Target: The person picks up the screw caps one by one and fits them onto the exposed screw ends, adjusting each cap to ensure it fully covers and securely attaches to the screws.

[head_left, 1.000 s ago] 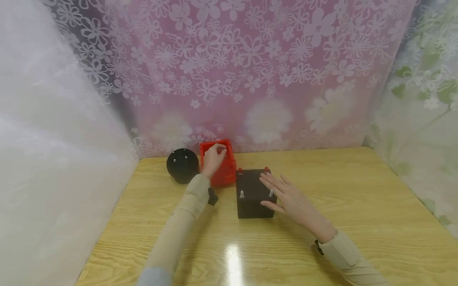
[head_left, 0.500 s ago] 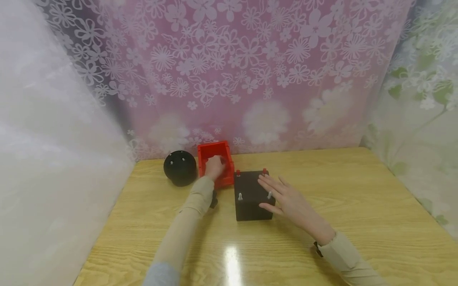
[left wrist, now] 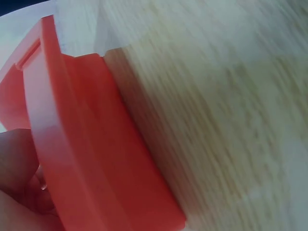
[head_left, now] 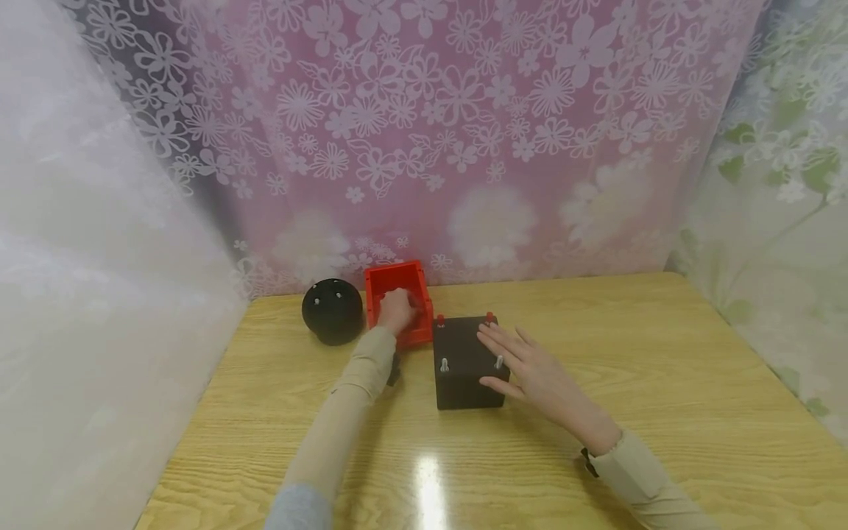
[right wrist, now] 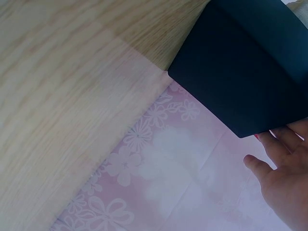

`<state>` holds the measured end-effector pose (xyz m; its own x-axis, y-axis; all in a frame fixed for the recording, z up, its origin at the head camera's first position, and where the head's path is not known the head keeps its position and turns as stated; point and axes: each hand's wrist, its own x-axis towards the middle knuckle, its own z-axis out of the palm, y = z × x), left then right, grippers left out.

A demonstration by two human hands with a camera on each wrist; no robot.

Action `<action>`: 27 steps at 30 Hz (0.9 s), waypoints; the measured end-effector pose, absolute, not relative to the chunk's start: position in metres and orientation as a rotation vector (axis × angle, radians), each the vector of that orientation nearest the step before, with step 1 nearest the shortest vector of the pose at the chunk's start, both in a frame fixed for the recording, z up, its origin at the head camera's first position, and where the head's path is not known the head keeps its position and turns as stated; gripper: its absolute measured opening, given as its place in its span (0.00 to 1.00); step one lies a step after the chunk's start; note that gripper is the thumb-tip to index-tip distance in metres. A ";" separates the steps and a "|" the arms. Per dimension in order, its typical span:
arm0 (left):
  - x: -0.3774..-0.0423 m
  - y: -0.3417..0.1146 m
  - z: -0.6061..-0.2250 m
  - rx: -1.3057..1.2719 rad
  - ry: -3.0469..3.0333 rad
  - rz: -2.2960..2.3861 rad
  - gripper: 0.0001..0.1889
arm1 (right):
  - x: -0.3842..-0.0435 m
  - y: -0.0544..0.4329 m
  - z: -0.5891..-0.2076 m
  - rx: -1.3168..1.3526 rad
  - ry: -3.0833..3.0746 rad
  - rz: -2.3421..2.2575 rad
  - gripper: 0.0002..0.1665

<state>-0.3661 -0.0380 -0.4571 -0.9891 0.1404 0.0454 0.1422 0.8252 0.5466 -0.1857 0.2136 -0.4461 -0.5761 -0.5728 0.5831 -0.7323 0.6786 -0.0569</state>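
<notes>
My left hand (head_left: pixel 397 312) reaches down into a red plastic bin (head_left: pixel 427 293), its fingertips mostly hidden. In the left wrist view, bent fingers (left wrist: pixel 17 159) show behind the bin's wall (left wrist: pixel 91 159), with a small shiny spot beside them; I cannot tell whether they grip anything. With fingers extended, my right hand (head_left: pixel 536 368) rests on the right side of a black box (head_left: pixel 467 346). Two red pegs (head_left: pixel 440 320) stand along the box's far edge and two silvery ones (head_left: pixel 444 364) along its near edge. The right wrist view shows the hand (right wrist: pixel 288 173) at the box's edge (right wrist: pixel 240 72).
Left of the bin sits a round black piece (head_left: pixel 333 311) with several small silvery pegs on top. The wooden table (head_left: pixel 596 324) ends at a pink flowered curtain (head_left: pixel 464 147) behind, with pale curtains on both sides.
My left hand has gone from above the bin down into it, then stayed nearly still over the last half second. My right hand keeps its place on the box.
</notes>
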 end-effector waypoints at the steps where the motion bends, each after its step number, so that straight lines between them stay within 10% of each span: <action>1: -0.366 -0.039 -0.457 -0.231 -2.999 -0.905 0.06 | -0.186 0.213 -0.446 1.005 -2.360 0.399 0.44; 27: -0.341 -0.061 -0.421 -0.255 -2.871 -1.466 0.13 | -0.187 0.211 -0.446 1.008 -2.359 0.398 0.45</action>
